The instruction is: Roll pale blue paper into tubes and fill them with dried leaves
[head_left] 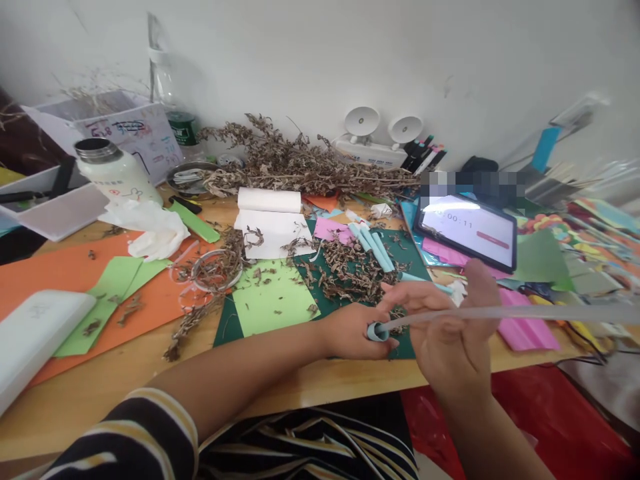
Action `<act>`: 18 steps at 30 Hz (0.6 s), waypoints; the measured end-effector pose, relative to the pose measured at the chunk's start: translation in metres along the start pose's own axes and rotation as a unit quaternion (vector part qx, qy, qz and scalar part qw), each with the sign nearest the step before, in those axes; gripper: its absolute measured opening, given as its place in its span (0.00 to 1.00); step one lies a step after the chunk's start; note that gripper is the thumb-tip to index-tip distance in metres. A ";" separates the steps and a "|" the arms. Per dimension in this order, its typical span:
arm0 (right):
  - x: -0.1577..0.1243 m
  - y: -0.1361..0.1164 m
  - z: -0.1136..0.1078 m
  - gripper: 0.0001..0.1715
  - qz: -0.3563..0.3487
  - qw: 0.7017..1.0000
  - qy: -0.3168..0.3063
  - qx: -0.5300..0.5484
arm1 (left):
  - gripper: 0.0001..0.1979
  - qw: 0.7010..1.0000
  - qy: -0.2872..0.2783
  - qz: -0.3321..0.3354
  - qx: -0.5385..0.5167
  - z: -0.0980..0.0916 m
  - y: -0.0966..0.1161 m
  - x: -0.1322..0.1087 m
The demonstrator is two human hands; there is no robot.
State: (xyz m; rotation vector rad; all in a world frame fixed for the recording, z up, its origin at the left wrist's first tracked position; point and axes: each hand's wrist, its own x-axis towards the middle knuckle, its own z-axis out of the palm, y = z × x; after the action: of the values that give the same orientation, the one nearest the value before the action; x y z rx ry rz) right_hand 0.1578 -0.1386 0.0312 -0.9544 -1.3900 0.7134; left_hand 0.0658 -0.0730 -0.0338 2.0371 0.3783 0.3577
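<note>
The tube (371,332) is pale blue, the sleeve (150,427) striped

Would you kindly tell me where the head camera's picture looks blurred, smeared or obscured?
Head view: the colored papers smear towards the right edge; the right hand looks slightly soft; grey mosaic blocks cover a patch above the tablet, whose bright screen remains partly readable.

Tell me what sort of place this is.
Probably a handicraft workspace: a light green paper sheet, a group of markers, and a rolled blue tube in the left hand suggest it.
</note>
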 end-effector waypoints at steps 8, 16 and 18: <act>0.008 -0.024 0.005 0.12 0.049 0.990 0.113 0.063 | 0.09 1.000 0.024 0.017 0.009 0.001 0.001 -0.001; 0.008 -0.034 0.004 0.29 0.067 0.987 -0.010 0.145 | 0.08 0.999 0.007 0.034 0.018 0.003 -0.005 0.000; 0.012 -0.042 0.001 0.32 0.084 0.991 -0.047 0.087 | 0.08 0.999 0.010 0.037 0.012 0.004 -0.007 0.000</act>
State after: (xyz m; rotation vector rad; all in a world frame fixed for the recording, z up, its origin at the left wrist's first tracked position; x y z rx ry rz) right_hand 0.1532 -0.1476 0.0733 -0.9153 -1.3143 1.0018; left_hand 0.0670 -0.0732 -0.0417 2.0765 0.3219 0.4213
